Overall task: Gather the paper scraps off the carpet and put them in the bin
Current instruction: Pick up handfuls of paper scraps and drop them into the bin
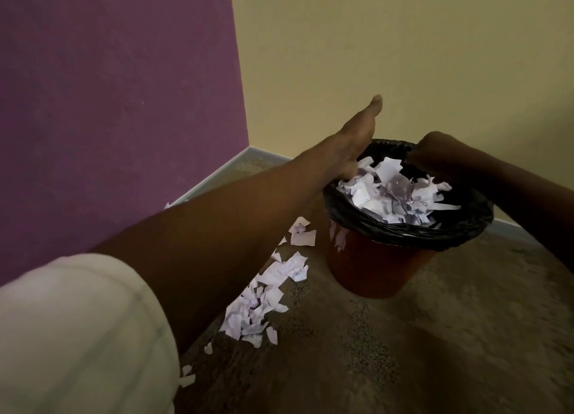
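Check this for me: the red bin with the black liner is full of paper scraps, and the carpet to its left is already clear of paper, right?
Not quite. The head view shows the red bin with its black liner full of paper scraps, but the carpet to its left is not clear: a trail of loose scraps lies there.

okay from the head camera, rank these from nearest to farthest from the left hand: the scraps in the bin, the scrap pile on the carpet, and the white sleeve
1. Scraps in the bin, right beside the left hand.
2. Scrap pile on the carpet, below, left of the bin.
3. White sleeve, far down the arm.
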Demonstrator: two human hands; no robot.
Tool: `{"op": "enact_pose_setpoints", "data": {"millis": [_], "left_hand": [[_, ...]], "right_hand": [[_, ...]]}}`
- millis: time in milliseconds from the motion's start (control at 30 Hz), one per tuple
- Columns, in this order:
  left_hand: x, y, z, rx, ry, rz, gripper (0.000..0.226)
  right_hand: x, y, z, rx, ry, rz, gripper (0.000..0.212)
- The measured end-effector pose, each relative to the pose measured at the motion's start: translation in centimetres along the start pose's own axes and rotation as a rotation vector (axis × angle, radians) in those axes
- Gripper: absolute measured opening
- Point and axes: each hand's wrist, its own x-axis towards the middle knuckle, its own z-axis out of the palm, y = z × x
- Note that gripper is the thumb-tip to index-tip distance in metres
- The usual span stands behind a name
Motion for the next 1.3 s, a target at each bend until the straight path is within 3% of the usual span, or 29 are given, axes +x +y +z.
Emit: {"op": "enact_pose_setpoints", "data": {"millis": [167, 367, 567, 733, 1100, 1200, 1300], "left_hand": [[-0.4, 1.0, -1.9, -0.098, 0.03, 0.014, 0.079], [-3.9, 1.8, -8.3, -0.058, 0.242, 0.128, 0.06], [-11.4, -0.3, -18.8, 0.11, 0.429, 0.118, 0.047], [-17.4, -5.2, -28.3, 0.135, 0.657, 0.046, 0.042], [-27.3, -20.8, -42.7, 0.1, 0.992, -0.153, 0.032], [-30.6, -25.1, -45.8, 0.203, 1.109, -0.278, 0.026], [-34.0, -29.7, -48.4, 0.383, 1.111, -0.453, 0.019]], "right_hand": [[-0.7, -1.3, 0.2, -0.061, 0.132, -0.24, 0.023], [-3.6, -4.5, 0.4, -0.018, 0.132, -0.507, 0.019], [-6.8, -11.3, 3.8, -0.044, 0.06, -0.763, 0.021], [-10.4, -17.6, 9.6, -0.069, -0.073, -1.008, 0.022], [-16.3, -24.5, 23.7, -0.062, -0.27, -1.187, 0.024], [-17.2, -24.5, 27.0, -0.039, -0.346, -1.21, 0.021], [-17.8, -24.0, 30.3, -0.026, -0.395, -1.211, 0.02]]}}
